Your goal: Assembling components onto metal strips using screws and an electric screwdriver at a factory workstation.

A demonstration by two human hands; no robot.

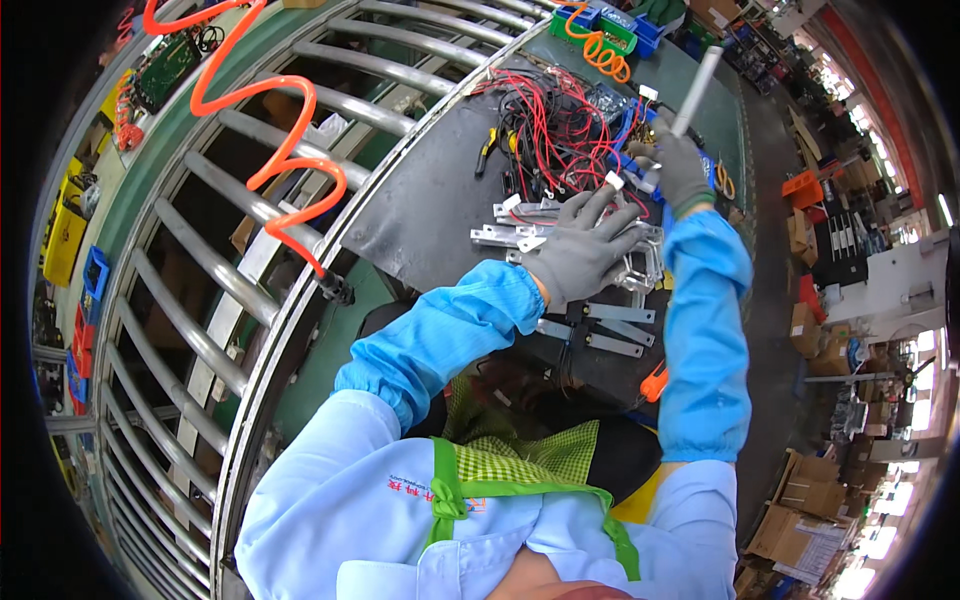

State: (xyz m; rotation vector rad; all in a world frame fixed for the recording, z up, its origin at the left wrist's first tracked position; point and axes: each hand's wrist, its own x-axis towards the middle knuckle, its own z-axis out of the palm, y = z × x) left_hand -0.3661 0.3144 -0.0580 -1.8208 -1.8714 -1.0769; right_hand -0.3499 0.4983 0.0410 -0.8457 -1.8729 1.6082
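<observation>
My right hand (681,170), in a grey glove, is closed around one end of a long, flat silvery strip (698,92) that points up and away. My left hand (584,250), also gloved, lies with fingers spread over a pile of metal brackets (510,234) on the dark mat (402,215); its palm covers part of them. A white connector (613,180) shows by its fingertips. Beyond it lies a tangle of red and black wires (560,125). Several flat metal strips (618,328) rest on the near side of my left hand.
Yellow-handled pliers (486,153) lie left of the wires, and an orange-handled tool (654,383) sits near my right forearm. A roller conveyor (215,265) runs along the left, with a coiled orange air hose (290,165) hanging over it. Green and blue bins (612,36) stand at the far end.
</observation>
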